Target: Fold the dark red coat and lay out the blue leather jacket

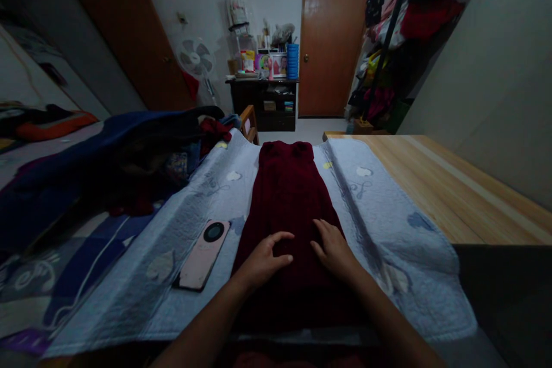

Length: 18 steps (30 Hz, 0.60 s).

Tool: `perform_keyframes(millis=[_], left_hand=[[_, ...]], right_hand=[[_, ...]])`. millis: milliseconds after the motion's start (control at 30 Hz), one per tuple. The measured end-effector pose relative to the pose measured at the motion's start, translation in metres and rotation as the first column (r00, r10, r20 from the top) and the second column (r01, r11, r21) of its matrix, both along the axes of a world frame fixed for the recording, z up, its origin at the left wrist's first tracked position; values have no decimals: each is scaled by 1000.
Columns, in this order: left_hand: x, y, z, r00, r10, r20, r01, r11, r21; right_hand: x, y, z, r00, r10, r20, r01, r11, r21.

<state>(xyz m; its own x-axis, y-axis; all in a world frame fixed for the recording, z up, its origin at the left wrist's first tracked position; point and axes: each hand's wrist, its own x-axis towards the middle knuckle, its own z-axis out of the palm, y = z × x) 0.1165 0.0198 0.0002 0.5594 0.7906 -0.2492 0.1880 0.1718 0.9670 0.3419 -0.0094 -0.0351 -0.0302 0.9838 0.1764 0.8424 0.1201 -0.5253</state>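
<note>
A dark red garment (pixel 284 190) lies stretched lengthwise over a pale blue quilted cover (pixel 371 207), wider near me and narrower at its far end. I cannot tell what kind of garment it is. My left hand (pixel 266 257) is over its left part, thumb and fingers apart, with nothing held. Over the right part is my right hand (pixel 333 247), also open, its fingers loosely bent. Whether either hand presses on the cloth or hovers just above it is unclear. To the left of the garment, a pink phone (pixel 204 256) rests on the cover with its round camera ring facing up.
A heap of dark clothes (pixel 129 149) lies on the left. The wooden tabletop (pixel 431 178) extends right to the wall. Farther back are a chair (pixel 250 123), a white fan (pixel 196 57), a dark cabinet (pixel 276 121), a brown door (pixel 336 40) and hanging bags (pixel 431 17).
</note>
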Motion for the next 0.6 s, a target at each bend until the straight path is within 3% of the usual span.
perform_keyframes(millis=[200, 333, 400, 467, 600], left_hand=[[0, -11, 12, 992, 66, 105, -63, 997, -34], [-5, -15, 19, 979, 105, 173, -98, 994, -44], [-8, -17, 17, 985, 107, 135, -111, 994, 19], [-11, -17, 13, 995, 99, -12, -96, 981, 168], [-12, -20, 8, 937, 152, -314, 13, 884, 466]], right_hand=[[0, 8, 15, 928, -96, -360, 46, 988, -146], [4, 4, 21, 875, -43, -482, -9, 994, -106], [4, 0, 19, 882, -33, -471, -12, 996, -92], [4, -4, 16, 923, -40, -382, -3, 994, -112], [-3, -11, 19, 997, -54, -46, 50, 995, -83]])
